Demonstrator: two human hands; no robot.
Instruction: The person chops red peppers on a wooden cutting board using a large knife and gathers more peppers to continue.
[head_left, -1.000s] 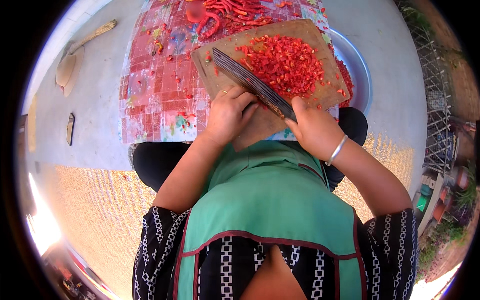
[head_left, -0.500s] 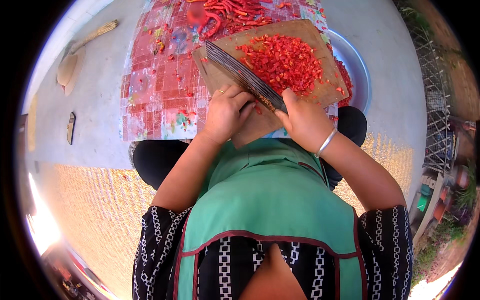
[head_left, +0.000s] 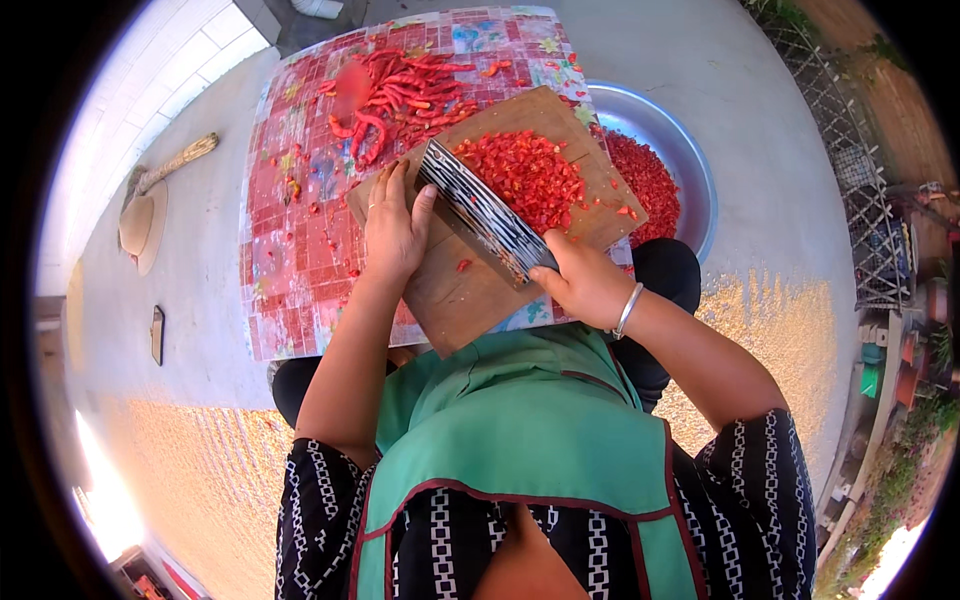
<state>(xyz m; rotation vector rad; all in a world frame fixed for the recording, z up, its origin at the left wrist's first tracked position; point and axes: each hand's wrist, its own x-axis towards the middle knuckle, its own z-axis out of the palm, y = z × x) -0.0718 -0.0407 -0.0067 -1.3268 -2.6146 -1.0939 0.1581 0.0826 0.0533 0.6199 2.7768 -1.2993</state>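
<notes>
My right hand [head_left: 590, 282] is closed round the handle of a broad cleaver [head_left: 482, 212], whose dark, streaked blade slants across the wooden cutting board [head_left: 440, 300]. Along the blade's far side lies a heap of chopped red chilies [head_left: 525, 172]. My left hand [head_left: 396, 228] rests at the board's left corner with its fingers stretched out, holding nothing. Its thumb is close to the far end of the blade; whether they touch I cannot tell. A few red bits lie on the near part of the board.
Whole red chilies [head_left: 410, 90] are piled on the far side of the table with its red patterned cover [head_left: 290, 240]. A metal basin [head_left: 705, 190] of chopped chilies stands to the right. On the floor at left are a hat [head_left: 140, 230], a phone-like object [head_left: 157, 335] and a wooden-handled tool [head_left: 185, 160].
My left hand has moved from the cleaver's handle end to the board's left corner, its fingers straightening. The view has shifted, showing more of the table's far side and the basin.
</notes>
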